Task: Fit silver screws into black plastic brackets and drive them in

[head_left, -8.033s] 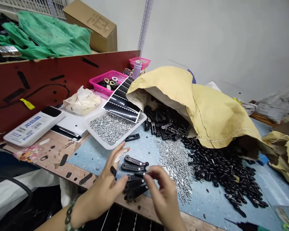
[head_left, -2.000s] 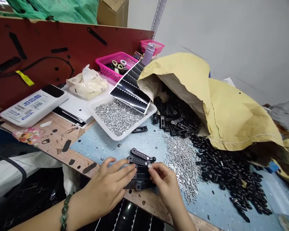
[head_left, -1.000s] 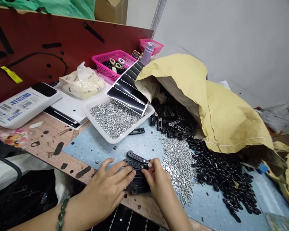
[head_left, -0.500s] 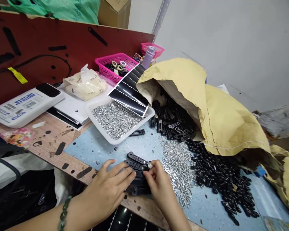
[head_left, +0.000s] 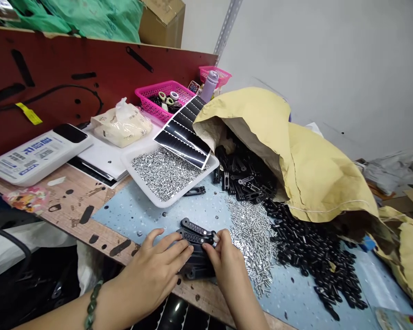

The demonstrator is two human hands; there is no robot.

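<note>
My left hand (head_left: 158,259) lies over a small stack of black perforated plastic strips (head_left: 196,233), its fingers holding the stack's left side. My right hand (head_left: 225,263) pinches the strips' right ends, with a small pale piece showing at the fingertips. The lower part of the stack (head_left: 198,270) sits at the blue mat's front edge, partly hidden by both hands. Just right of my right hand lies a spread of silver screws (head_left: 253,243).
Black parts (head_left: 313,261) spill from a yellow sack (head_left: 296,156). A white tray (head_left: 151,195) holds silver nuts beneath a black sticker sheet (head_left: 182,137). A pink basket (head_left: 165,94) and a bottle (head_left: 209,85) stand behind, against a red board (head_left: 62,68).
Both hands have closed in on the stack from their looser, moving positions. My right hand has shifted left onto the strip ends. The camera view has shifted slightly.
</note>
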